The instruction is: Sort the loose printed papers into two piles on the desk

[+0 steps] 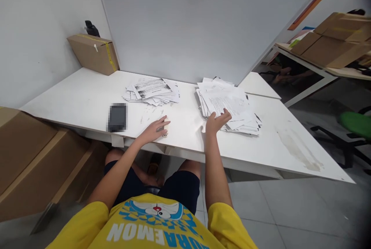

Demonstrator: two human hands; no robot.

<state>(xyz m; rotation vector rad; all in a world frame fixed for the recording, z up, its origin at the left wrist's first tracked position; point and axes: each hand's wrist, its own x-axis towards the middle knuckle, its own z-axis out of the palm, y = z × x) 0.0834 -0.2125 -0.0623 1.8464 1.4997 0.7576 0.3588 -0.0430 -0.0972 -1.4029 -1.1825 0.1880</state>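
My left hand [155, 130] rests low over the front part of the white table, its fingers stretched out across a small pale object [165, 128] that is mostly hidden and too small to name. My right hand [217, 121] hovers at the near left edge of a big, untidy stack of printed papers [223, 100], fingers apart and nothing in them; whether it touches the sheets I cannot tell. Farther back and left lies a second, smaller pile of printed papers [153, 90], its top sheet smudged black at the edges.
A dark, pixelated flat device [117, 117] lies left of my left hand. Behind the papers stands a whiteboard [188, 25]. A taped cardboard box [94, 54] sits at the back left corner, and more cardboard [26, 156] is below the table on the left. A green chair [355, 123] stands at right.
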